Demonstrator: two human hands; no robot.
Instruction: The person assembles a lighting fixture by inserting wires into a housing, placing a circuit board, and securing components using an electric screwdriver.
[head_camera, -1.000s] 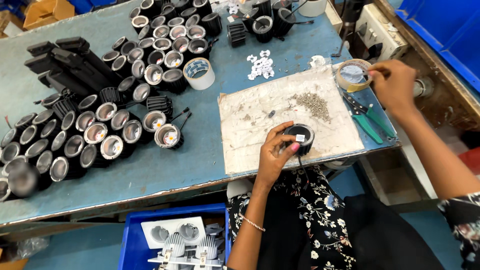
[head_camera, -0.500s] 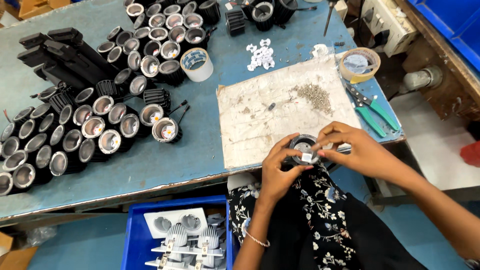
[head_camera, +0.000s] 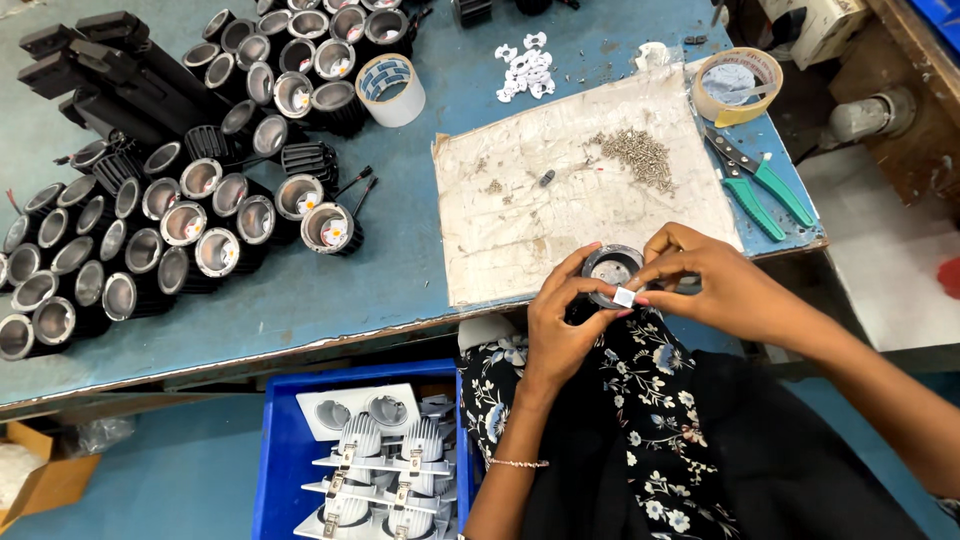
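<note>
Hands meet at the near edge of the blue counter (head_camera: 330, 290), just off the corner of a worn white work board (head_camera: 560, 215). The left hand (head_camera: 560, 320) has its fingers curled around a small round lamp housing (head_camera: 611, 271), black on the outside with a shiny silvery cup inside, its open mouth facing up toward the camera. The right hand (head_camera: 715, 285) reaches in from the other side, thumb and forefinger pinched on a tiny white square chip (head_camera: 624, 297) held at the housing's near rim, touching it. Both grips are closed tight on what they hold. The housing sits above the person's lap, over a dark floral garment, not resting on the counter. A loose heap of small screws (head_camera: 637, 155) lies on the board, well apart from the hands. Green-handled pliers (head_camera: 758, 185) lie beside the board near a roll of yellowish tape (head_camera: 737, 85). Rows of matching black housings (head_camera: 190, 215) crowd the counter's far left, with a white tape roll (head_camera: 391, 88) near them. A blue bin (head_camera: 290, 460) under the counter holds finned grey fittings.
</note>
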